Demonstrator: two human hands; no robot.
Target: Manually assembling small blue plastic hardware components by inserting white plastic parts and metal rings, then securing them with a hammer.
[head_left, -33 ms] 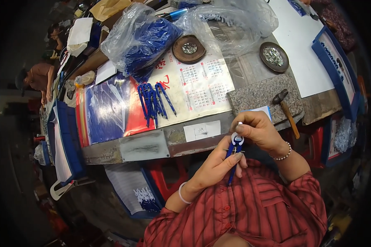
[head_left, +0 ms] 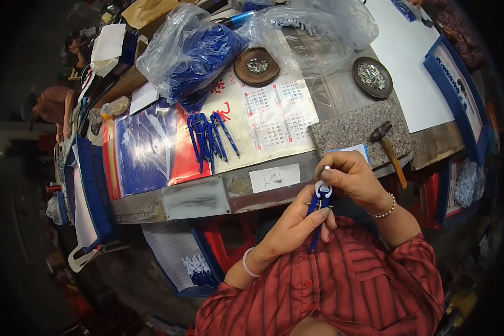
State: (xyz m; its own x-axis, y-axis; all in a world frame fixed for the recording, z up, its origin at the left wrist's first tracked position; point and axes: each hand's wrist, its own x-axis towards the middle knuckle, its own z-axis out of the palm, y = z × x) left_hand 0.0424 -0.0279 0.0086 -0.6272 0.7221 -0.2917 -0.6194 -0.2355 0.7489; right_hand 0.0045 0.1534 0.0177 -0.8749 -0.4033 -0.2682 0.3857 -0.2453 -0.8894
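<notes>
Two-handed hold in the head view, before the chest of a red striped shirt and near the front edge of the table. Left forearm slanting up and rightward from below, a pale band round the wrist; left hand closed about a slim blue piece, thumb laid aslant across its front, fingers curled behind and partly hidden. Right forearm slanting up and leftward from the right, elbow bent, a beaded bracelet at the wrist; right hand with thumb and forefinger drawn into a pinch at the top of a white horseshoe-shaped part, a small white knob showing at the fingertips. Impossible to tell how firm a pinch.

Blue piece in the air between both hands, its tip aimed down at the shirt, white part at the upper end, thin pins jutting out at either side.

Beyond the left hand, on a printed sheet, a cluster of similar blue pieces. Just beyond the right hand, a speckled stone slab, with a hammer lying on it, handle end past the slab's edge.
</notes>
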